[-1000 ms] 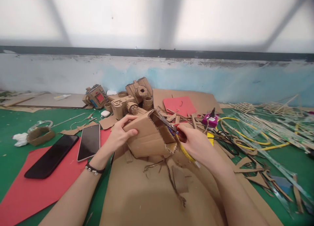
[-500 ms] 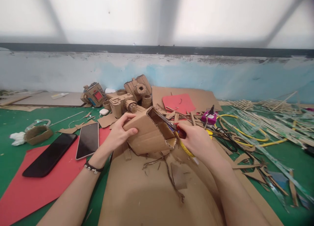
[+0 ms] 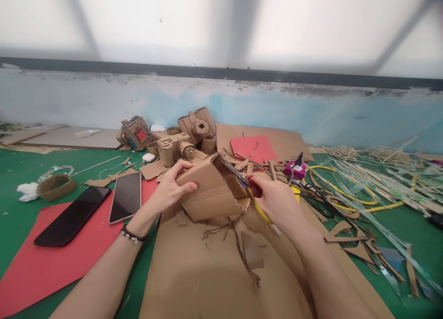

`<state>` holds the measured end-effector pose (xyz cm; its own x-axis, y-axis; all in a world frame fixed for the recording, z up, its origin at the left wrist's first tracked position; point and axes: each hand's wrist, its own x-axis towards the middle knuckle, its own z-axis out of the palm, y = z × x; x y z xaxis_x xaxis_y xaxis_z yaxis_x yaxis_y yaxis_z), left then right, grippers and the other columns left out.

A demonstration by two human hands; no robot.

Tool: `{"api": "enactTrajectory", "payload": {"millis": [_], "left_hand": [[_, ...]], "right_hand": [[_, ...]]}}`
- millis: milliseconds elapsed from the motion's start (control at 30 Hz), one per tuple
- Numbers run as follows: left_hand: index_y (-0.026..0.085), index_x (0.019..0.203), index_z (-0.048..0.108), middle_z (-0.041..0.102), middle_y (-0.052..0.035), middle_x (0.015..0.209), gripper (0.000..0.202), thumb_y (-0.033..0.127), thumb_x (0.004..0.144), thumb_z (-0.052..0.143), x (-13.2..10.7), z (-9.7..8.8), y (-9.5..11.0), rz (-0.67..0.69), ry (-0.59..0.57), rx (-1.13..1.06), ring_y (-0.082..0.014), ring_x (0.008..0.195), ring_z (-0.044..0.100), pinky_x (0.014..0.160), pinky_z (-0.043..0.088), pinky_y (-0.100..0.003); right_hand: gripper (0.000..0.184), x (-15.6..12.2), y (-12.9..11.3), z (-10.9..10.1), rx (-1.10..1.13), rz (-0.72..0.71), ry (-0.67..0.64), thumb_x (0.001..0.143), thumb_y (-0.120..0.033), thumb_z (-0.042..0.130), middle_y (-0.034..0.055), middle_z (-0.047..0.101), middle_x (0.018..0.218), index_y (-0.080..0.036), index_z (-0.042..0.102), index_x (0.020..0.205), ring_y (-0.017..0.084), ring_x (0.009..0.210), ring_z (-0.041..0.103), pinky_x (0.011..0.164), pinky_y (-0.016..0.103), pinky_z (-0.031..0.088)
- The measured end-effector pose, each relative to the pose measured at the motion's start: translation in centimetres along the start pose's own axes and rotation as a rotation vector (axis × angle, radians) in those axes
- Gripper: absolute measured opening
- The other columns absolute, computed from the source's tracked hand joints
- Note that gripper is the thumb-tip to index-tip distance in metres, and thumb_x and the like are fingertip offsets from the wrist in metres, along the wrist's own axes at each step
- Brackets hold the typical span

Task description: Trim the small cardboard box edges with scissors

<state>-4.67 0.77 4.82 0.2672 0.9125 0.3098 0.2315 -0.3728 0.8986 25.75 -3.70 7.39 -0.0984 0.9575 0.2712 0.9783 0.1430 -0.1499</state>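
Closest to my camera, a broad, flat sheet of brown cardboard [image 3: 194, 277] covers the green work surface [image 3: 128, 291], a twisted brown cardboard strand [image 3: 238, 249] lying across it. To the left, a black rectangular phone [image 3: 74, 215] and a pale-edged phone with a dark screen [image 3: 125, 196] rest on a red paper sheet [image 3: 86, 254].

Just beyond, I have the open-ended brown corrugated cardboard box [image 3: 207, 192] tilted above the flat sheet, its mouth turned toward the right. The left hand [image 3: 171, 187] is clasped on the box's left end, thumb on the near face. The right hand [image 3: 278, 201] is closed around metal scissors with red handles [image 3: 255, 188], blades laid along the opening's upper edge; a curved yellow strip [image 3: 262, 211] hangs beneath the fingers. I judge the step in hand to be trimming that raw rim, though from here I cannot tell whether the cardboard sits between the blades. The next move, as I read it, calls for a firm left grip and blades lined up with the edge, lest the thin wall crumple.

Farther back, a small purple box [image 3: 295, 169] sits right of the hands, near a looped yellow cable [image 3: 384, 206]. Brown cardboard model cameras [image 3: 169, 148] cluster before the blue-and-white painted wall [image 3: 311, 116].
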Motion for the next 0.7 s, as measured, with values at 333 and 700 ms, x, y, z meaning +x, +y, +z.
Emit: {"api": "enactTrajectory", "payload": {"millis": [333,700], "left_hand": [[0.022,0.118,0.066,0.074,-0.0086,0.117,0.068,0.074,0.078,0.084,0.0,0.1,0.1,-0.019,0.004,-0.027,-0.0297,0.108,0.069,0.084,0.055,-0.033],[0.022,0.115,0.067,0.073,-0.0083,0.112,0.084,0.09,0.068,0.082,-0.1,0.1,0.6,-0.034,-0.048,-0.103,-0.0294,0.105,0.068,0.084,0.054,-0.033]], "right_hand": [[0.015,0.0,0.0,-0.4,0.155,0.01,-0.019,0.094,-0.031,0.059,0.0068,0.079,0.09,-0.025,0.072,0.096,0.023,0.076,0.068,0.063,0.029,0.031],[0.019,0.5,0.8,0.2,0.438,-0.095,-0.01,0.093,-0.039,0.062,0.0018,0.067,0.076,-0.022,0.065,0.084,0.018,0.068,0.056,0.062,0.028,0.037]]}}
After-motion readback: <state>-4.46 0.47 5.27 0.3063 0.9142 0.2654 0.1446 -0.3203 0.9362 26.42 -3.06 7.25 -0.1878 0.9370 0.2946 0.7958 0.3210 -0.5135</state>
